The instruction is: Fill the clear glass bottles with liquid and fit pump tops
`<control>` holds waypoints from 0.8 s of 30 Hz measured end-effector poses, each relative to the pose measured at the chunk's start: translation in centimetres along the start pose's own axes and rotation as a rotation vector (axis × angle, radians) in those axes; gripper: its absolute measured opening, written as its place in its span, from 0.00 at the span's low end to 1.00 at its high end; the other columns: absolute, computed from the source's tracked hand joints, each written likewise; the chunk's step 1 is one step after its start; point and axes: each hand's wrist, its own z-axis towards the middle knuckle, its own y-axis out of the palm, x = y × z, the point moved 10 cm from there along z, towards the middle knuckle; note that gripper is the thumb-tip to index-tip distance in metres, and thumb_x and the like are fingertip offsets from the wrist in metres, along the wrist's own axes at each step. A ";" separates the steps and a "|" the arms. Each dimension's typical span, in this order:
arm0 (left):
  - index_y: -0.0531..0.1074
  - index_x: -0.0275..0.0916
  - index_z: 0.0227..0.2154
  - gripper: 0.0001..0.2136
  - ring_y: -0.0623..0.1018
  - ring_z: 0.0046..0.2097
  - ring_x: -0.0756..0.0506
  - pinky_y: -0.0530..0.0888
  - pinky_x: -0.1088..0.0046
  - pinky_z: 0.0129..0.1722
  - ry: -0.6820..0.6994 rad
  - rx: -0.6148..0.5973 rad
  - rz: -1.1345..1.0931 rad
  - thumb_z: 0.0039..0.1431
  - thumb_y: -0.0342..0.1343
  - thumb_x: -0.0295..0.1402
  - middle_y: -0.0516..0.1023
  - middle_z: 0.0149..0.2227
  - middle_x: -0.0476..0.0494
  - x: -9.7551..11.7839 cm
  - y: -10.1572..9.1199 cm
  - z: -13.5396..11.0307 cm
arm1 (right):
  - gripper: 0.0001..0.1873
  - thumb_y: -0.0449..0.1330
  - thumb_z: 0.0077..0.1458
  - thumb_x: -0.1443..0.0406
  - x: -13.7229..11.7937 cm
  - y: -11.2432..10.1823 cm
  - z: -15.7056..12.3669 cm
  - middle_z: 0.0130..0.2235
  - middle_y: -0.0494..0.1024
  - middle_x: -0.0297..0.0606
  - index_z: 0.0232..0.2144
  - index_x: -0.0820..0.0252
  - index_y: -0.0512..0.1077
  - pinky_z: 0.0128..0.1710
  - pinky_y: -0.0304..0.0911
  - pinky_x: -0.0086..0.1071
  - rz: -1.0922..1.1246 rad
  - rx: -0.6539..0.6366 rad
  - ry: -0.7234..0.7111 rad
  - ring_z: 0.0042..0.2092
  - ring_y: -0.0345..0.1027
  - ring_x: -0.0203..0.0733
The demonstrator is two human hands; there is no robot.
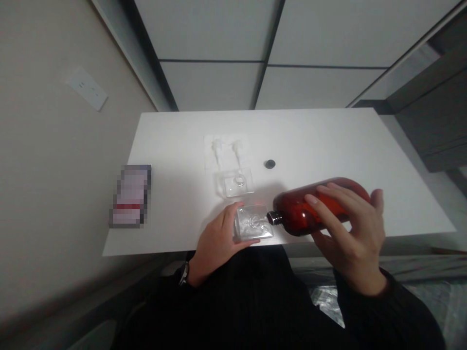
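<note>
My right hand is wrapped round a large amber bottle, tipped on its side with its open neck pointing left. The neck meets the mouth of a small clear square bottle near the table's front edge. My left hand grips that clear bottle from the left. A second clear square bottle stands just behind it. Two white pump tops lie farther back. A small black cap rests on the table behind the amber bottle.
The white table stands against a beige wall with a socket plate. A blurred box sits at the table's left edge. Dark cabinets stand to the right.
</note>
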 end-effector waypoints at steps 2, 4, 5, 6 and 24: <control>0.61 0.46 0.65 0.41 0.80 0.61 0.33 0.79 0.55 0.58 -0.007 -0.005 -0.004 0.54 0.76 0.42 0.77 0.62 0.37 -0.1 0.1 0.0 | 0.49 0.67 0.54 0.83 0.0 0.0 0.0 0.57 0.80 0.50 0.72 0.51 0.62 0.71 0.52 0.63 -0.002 0.000 -0.001 0.59 0.77 0.56; 0.61 0.46 0.65 0.41 0.80 0.61 0.33 0.79 0.55 0.58 -0.007 -0.007 -0.010 0.54 0.76 0.41 0.77 0.62 0.37 -0.1 0.1 0.0 | 0.48 0.67 0.54 0.83 0.0 0.0 0.0 0.57 0.80 0.50 0.72 0.51 0.62 0.71 0.52 0.64 -0.001 -0.001 -0.002 0.59 0.77 0.57; 0.61 0.46 0.65 0.40 0.80 0.61 0.33 0.79 0.55 0.59 -0.005 -0.006 -0.014 0.54 0.76 0.41 0.77 0.62 0.37 0.0 0.1 0.0 | 0.48 0.66 0.54 0.83 0.0 0.0 0.0 0.58 0.80 0.50 0.72 0.51 0.62 0.71 0.52 0.64 -0.001 -0.002 -0.004 0.59 0.77 0.57; 0.61 0.46 0.66 0.40 0.80 0.61 0.33 0.79 0.55 0.59 -0.003 -0.005 -0.017 0.54 0.76 0.41 0.77 0.62 0.37 0.0 0.1 0.0 | 0.48 0.67 0.54 0.83 0.0 0.0 0.0 0.58 0.80 0.50 0.72 0.51 0.63 0.71 0.52 0.64 -0.001 -0.002 -0.007 0.59 0.77 0.57; 0.60 0.46 0.66 0.41 0.80 0.61 0.33 0.79 0.54 0.60 -0.008 -0.010 -0.021 0.54 0.76 0.42 0.77 0.63 0.37 -0.2 0.1 0.0 | 0.44 0.65 0.57 0.81 0.2 -0.6 0.4 0.60 0.79 0.47 0.71 0.48 0.64 0.71 0.54 0.63 0.006 0.024 -0.013 0.59 0.77 0.57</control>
